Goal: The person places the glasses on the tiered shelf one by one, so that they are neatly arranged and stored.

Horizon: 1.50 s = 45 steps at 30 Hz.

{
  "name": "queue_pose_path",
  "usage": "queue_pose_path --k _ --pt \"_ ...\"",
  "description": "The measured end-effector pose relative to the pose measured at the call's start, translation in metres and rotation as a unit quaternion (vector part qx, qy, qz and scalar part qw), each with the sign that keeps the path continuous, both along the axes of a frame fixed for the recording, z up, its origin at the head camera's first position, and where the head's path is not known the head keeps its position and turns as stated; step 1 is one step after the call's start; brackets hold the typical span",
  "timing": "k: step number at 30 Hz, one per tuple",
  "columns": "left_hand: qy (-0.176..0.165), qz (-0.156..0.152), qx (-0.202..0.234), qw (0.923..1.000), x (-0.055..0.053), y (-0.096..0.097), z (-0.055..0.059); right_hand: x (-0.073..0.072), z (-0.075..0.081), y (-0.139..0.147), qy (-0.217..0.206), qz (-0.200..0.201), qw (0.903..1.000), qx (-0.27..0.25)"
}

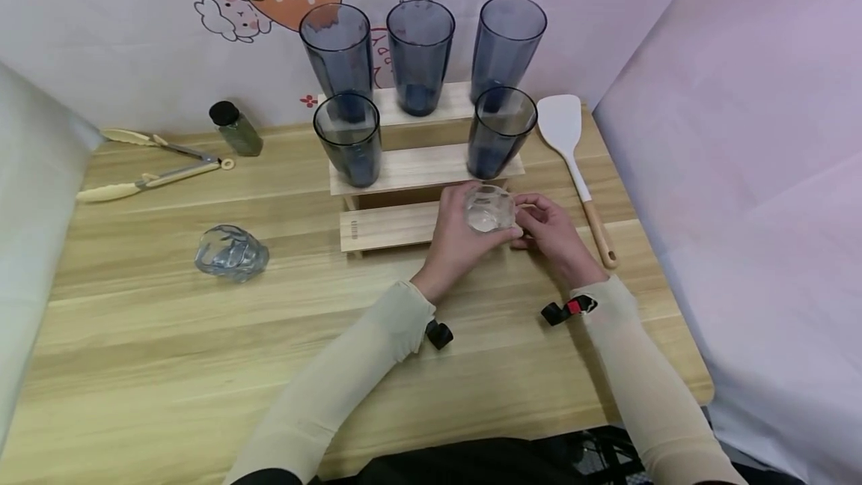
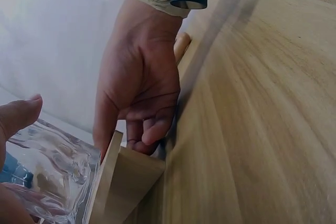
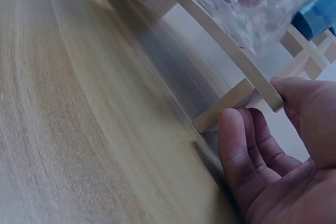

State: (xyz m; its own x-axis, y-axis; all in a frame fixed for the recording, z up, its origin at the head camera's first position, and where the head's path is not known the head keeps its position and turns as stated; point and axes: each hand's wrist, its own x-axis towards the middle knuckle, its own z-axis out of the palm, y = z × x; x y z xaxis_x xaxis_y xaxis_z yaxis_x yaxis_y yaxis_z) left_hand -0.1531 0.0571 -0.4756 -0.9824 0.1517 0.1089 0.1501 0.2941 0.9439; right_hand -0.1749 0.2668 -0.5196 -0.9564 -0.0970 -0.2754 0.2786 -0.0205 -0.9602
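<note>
My left hand point(image 1: 460, 234) holds a clear glass point(image 1: 489, 209) with fingers and thumb around its sides, over the right end of the lowest step of a tiered wooden rack point(image 1: 387, 227). In the left wrist view the clear glass point(image 2: 58, 169) sits close against the step board. My right hand point(image 1: 554, 234) is at that step's right end. In the right wrist view, the right thumb point(image 3: 294, 90) touches the board's end while the curled fingers lie below, beside the rack's leg point(image 3: 226, 106). Several blue-tinted tumblers point(image 1: 420, 58) stand on the upper two steps.
A second clear glass point(image 1: 232, 253) lies tilted on the table point(image 1: 202, 365) at left. Behind it are tongs point(image 1: 178, 171) and a black-capped jar point(image 1: 237, 129). A white spatula point(image 1: 572, 152) with a wooden handle lies right of the rack. White cloth walls point(image 1: 754, 171) bound the back and sides.
</note>
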Motion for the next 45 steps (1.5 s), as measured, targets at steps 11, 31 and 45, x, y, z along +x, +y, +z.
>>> queue_pose_path --k 11,31,45 --pt "0.019 -0.004 -0.02 0.9996 -0.001 0.006 -0.001 -0.003 0.002 0.003 0.005 0.022 0.9997 -0.003" --pt "0.105 -0.036 -0.074 0.991 0.005 -0.01 -0.009 -0.005 0.001 0.002 0.032 0.023 0.9992 0.006" --pt "0.187 -0.03 -0.097 0.9771 0.048 -0.111 -0.001 -0.003 0.005 0.001 0.024 0.026 0.9994 0.004"
